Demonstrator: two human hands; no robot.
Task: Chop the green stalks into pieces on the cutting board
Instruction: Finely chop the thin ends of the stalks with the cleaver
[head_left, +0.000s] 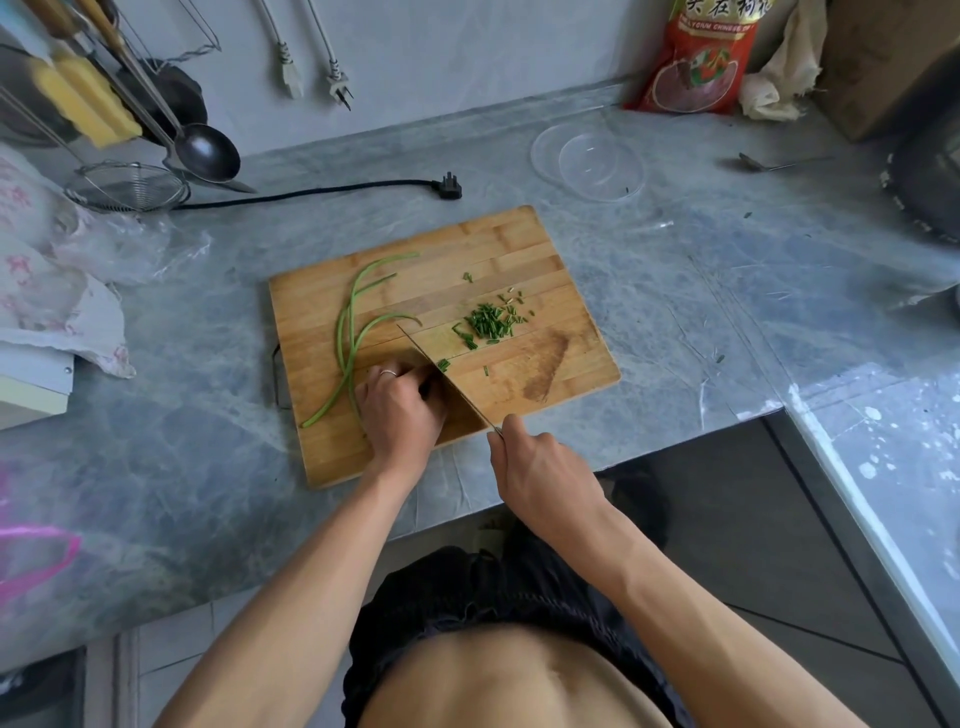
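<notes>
Countertop, right hand (530, 462) around knife (441, 374)

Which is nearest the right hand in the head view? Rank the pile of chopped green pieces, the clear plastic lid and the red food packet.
From the right hand:
1. Pile of chopped green pieces, on the cutting board, just beyond the hand.
2. Clear plastic lid, on the counter past the board.
3. Red food packet, against the back wall.
</notes>
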